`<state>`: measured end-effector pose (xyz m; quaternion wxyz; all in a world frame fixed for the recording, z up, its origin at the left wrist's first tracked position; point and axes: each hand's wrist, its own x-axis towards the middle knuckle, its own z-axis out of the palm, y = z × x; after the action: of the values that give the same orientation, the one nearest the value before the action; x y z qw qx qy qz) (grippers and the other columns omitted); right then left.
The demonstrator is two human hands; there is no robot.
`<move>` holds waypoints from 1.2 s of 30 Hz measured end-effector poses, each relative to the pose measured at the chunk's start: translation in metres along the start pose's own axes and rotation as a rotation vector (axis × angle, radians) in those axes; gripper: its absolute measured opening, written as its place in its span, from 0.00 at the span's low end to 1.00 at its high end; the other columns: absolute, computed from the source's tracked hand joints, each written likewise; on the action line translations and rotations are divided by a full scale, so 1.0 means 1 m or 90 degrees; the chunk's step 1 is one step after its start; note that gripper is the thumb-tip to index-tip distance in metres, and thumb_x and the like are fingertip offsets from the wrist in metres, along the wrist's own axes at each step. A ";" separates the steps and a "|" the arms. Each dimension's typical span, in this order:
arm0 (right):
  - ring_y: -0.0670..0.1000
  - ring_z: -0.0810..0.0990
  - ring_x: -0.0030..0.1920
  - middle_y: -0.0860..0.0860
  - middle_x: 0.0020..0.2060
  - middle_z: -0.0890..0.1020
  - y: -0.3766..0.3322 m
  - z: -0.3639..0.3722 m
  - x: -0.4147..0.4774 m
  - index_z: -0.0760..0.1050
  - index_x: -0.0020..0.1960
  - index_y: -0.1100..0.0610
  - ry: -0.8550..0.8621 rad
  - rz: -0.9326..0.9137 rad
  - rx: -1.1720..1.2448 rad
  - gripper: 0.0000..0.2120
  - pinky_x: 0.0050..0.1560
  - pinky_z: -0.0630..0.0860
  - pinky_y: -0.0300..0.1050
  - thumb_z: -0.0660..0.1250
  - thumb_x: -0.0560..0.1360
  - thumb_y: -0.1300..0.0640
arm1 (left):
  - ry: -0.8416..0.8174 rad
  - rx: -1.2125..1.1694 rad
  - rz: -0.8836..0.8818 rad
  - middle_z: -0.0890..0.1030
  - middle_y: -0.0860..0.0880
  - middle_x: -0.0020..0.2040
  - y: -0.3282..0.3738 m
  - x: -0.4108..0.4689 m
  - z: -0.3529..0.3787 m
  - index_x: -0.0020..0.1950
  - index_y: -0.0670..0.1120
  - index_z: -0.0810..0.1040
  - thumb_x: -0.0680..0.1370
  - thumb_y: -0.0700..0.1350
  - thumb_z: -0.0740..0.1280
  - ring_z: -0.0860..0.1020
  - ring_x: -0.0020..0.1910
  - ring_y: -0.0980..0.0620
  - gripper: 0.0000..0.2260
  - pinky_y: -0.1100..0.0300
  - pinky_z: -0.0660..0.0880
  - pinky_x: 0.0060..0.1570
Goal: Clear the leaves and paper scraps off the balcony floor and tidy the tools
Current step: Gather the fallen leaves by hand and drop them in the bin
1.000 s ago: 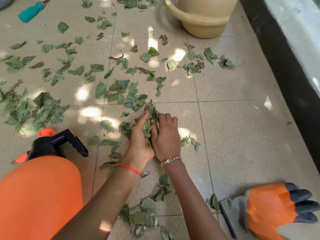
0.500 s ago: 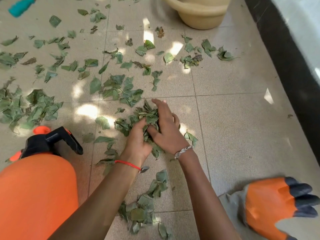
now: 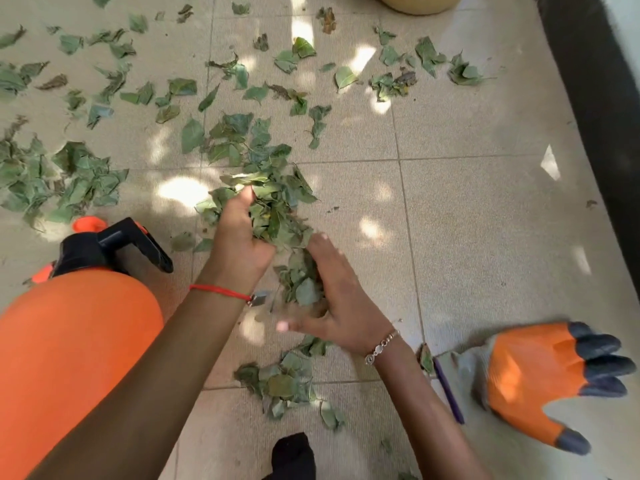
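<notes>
Two hands mid-floor, orange sprayer [image 3: 79, 341] at floor's left edge, left hand [image 3: 239, 242] clenched around leaf bunch [image 3: 273, 206], right hand [image 3: 341, 306] cupped under more leaves, loose leaves [image 3: 69, 178] scattered beyond, orange glove [image 3: 533, 375] lower right.

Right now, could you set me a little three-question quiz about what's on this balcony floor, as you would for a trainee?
1. True or false: the left hand has a grip on a bunch of leaves.
2. Which lies on the tiles at lower right? A) a broom B) an orange glove C) a bucket
3. Fill in: the orange sprayer has a ____ pump handle.

Key: 1 true; 2 B; 3 black. The right hand also cups leaves, and many more leaves remain scattered over the floor.
</notes>
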<state>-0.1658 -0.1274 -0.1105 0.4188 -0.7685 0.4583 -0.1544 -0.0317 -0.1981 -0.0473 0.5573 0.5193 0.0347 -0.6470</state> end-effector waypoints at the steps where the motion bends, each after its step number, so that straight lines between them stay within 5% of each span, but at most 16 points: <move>1: 0.44 0.39 0.74 0.45 0.74 0.44 -0.001 0.003 -0.001 0.44 0.76 0.53 0.000 -0.026 -0.056 0.52 0.73 0.33 0.42 0.62 0.64 0.27 | 0.006 0.006 0.004 0.80 0.47 0.26 0.005 -0.001 -0.003 0.40 0.41 0.75 0.82 0.44 0.53 0.79 0.24 0.52 0.16 0.63 0.75 0.25; 7: 0.55 0.42 0.76 0.56 0.75 0.44 -0.009 0.036 -0.032 0.43 0.76 0.55 -0.078 -0.171 -0.383 0.56 0.72 0.42 0.59 0.56 0.61 0.22 | 0.019 0.000 -0.004 0.79 0.48 0.36 0.025 -0.004 -0.024 0.42 0.43 0.76 0.80 0.40 0.58 0.77 0.35 0.52 0.10 0.63 0.77 0.33; 12: 0.56 0.50 0.75 0.54 0.75 0.52 -0.005 0.066 -0.057 0.52 0.75 0.51 -0.057 -0.218 -0.474 0.41 0.70 0.50 0.63 0.50 0.70 0.29 | 0.037 -0.009 -0.040 0.79 0.46 0.32 0.008 -0.026 -0.032 0.41 0.42 0.75 0.81 0.42 0.56 0.78 0.26 0.52 0.12 0.63 0.77 0.28; 17: 0.54 0.50 0.74 0.53 0.74 0.56 -0.004 0.063 -0.037 0.58 0.72 0.50 0.059 -0.065 -0.484 0.27 0.71 0.45 0.62 0.49 0.77 0.38 | 0.007 0.002 -0.060 0.81 0.46 0.29 -0.011 -0.054 -0.045 0.40 0.40 0.76 0.79 0.40 0.58 0.80 0.26 0.51 0.10 0.63 0.77 0.26; 26: 0.53 0.50 0.75 0.56 0.75 0.55 -0.013 0.043 -0.045 0.58 0.73 0.56 0.327 0.209 -0.310 0.31 0.73 0.37 0.49 0.49 0.76 0.39 | -0.108 0.052 -0.048 0.85 0.47 0.40 -0.034 -0.074 -0.077 0.32 0.45 0.85 0.78 0.41 0.59 0.84 0.40 0.50 0.19 0.56 0.80 0.43; 31: 0.53 0.48 0.75 0.57 0.75 0.54 -0.036 0.067 -0.073 0.56 0.74 0.60 0.469 0.422 -0.190 0.33 0.74 0.40 0.47 0.48 0.76 0.40 | -0.100 0.100 -0.041 0.83 0.49 0.33 -0.037 -0.087 -0.080 0.28 0.45 0.84 0.79 0.41 0.58 0.82 0.33 0.51 0.23 0.60 0.79 0.35; 36: 0.58 0.51 0.74 0.62 0.73 0.57 -0.034 0.087 -0.100 0.58 0.72 0.64 0.552 0.534 -0.259 0.35 0.73 0.45 0.50 0.51 0.75 0.39 | -0.078 0.083 -0.032 0.83 0.49 0.31 -0.033 -0.085 -0.087 0.26 0.45 0.83 0.80 0.42 0.58 0.82 0.29 0.53 0.25 0.62 0.78 0.27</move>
<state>-0.1452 0.0070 -0.1211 0.0656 -0.4555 0.8686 -0.1837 -0.0154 -0.0734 -0.0444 0.5068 0.5130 -0.0288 -0.6922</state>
